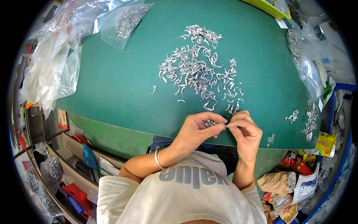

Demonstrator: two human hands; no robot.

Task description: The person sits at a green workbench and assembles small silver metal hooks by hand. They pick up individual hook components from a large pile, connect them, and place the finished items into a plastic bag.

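Note:
My left hand (192, 131) is closed at the near edge of the table, with several small silvery curved metal pieces (209, 123) gathered in its curled fingers. One curved metal piece (226, 126) is pinched between its thumb and forefinger. My right hand (246, 131) meets it from the right, thumb and fingertips closed on the other end of that same piece. Just beyond my hands spreads a loose pile of similar curved metal pieces (197, 71). A smaller heap (201, 34) lies behind it, and a single piece (153, 89) sits off to the left.
The green table (123, 86) carries clear plastic bags (56, 71) at left and a bag of metal pieces (130, 20) at far left. More pieces (310, 121) lie at right. A yellow-green tray (266, 7) stands far right. Packets and a paper bag (276, 183) crowd the lower right.

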